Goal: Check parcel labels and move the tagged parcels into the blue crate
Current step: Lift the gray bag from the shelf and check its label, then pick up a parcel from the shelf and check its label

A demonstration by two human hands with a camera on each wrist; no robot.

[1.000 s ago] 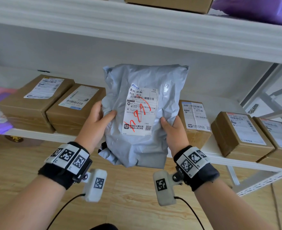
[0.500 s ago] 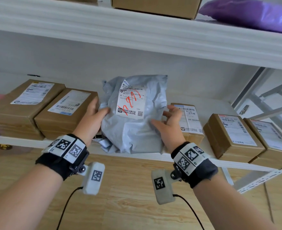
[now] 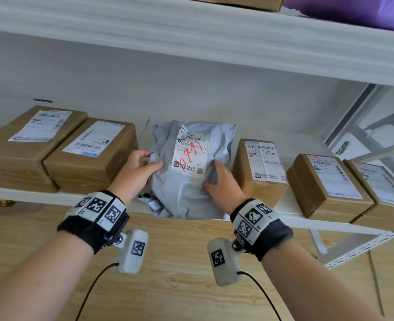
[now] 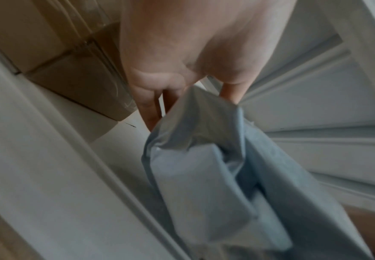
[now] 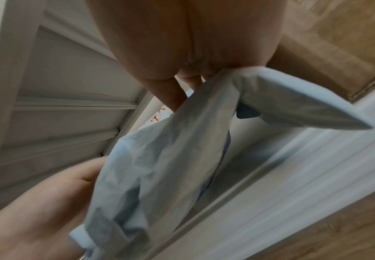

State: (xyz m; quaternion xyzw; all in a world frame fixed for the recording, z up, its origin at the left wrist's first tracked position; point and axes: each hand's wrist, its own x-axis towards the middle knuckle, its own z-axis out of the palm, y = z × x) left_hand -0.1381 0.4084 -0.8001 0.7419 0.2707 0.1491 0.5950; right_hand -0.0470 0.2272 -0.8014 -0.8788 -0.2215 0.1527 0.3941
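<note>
A grey plastic mailer parcel (image 3: 182, 193) lies on the white shelf (image 3: 291, 218), its near end hanging over the front edge. Its white label (image 3: 190, 156) faces up and carries red handwritten marks. My left hand (image 3: 150, 159) pinches the parcel's left edge, thumb on top. My right hand (image 3: 214, 167) pinches a fold at the right edge beside the label. The left wrist view shows the left hand (image 4: 191, 110) on the grey parcel (image 4: 204, 176); the right wrist view shows the right hand (image 5: 188, 95) gripping the parcel (image 5: 159, 167). No blue crate is in view.
Taped cardboard boxes with labels flank the parcel: two on the left (image 3: 29, 144) (image 3: 91, 156), three on the right (image 3: 261, 167) (image 3: 325, 181) (image 3: 381, 188). An upper shelf (image 3: 191, 42) runs overhead with a purple bag (image 3: 353, 8). Wooden floor lies below.
The parcel went from held upright in front of me, label facing me, down and forward onto the shelf between the boxes. Both hands moved with it and still hold its edges.
</note>
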